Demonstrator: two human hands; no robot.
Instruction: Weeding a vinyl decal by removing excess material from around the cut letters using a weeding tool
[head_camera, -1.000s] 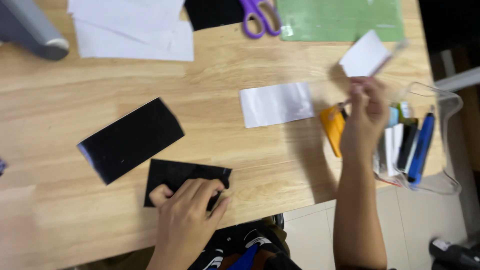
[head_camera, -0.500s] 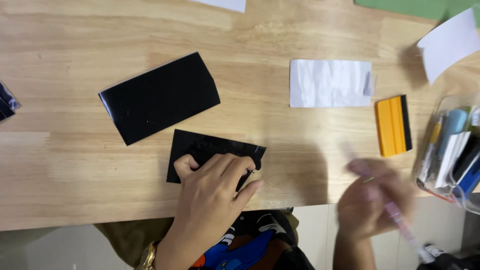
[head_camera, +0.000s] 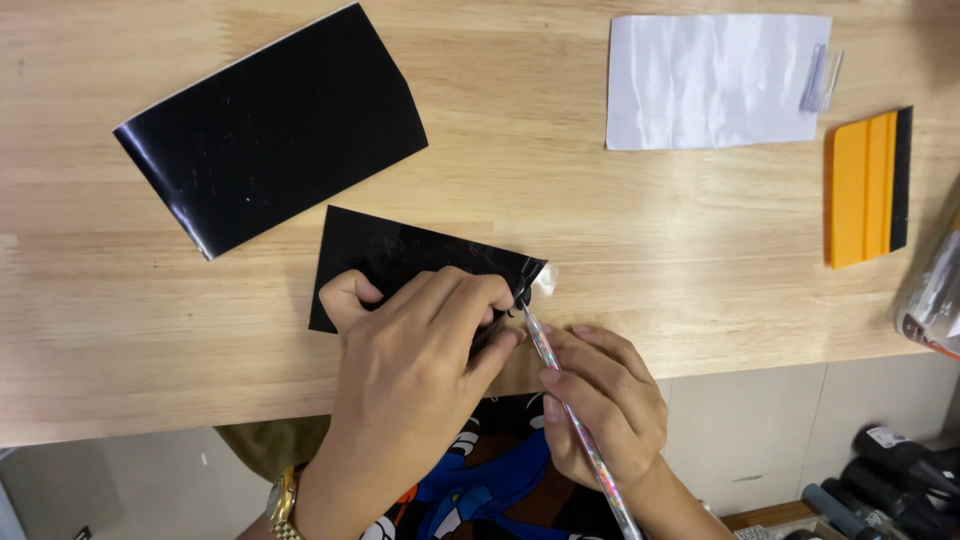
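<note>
Black vinyl, the small sheet (head_camera: 400, 255), lies at the near table (head_camera: 120, 330) edge, pinned flat under the left hand (head_camera: 415, 350), fingers spread and pressing. The right hand (head_camera: 600, 400) pinches a glittery pen-like tool (head_camera: 570, 420), tip at the sheet's right corner, so picking or weeding looks to be in hand; a steady tip seems needed. Any cut lines are hard to make out, hidden by fingers.

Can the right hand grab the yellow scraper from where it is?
Probably not right away. The right hand is busy holding a thin glittery tool, and the yellow scraper lies away to the right, though bare table lies between.
</note>
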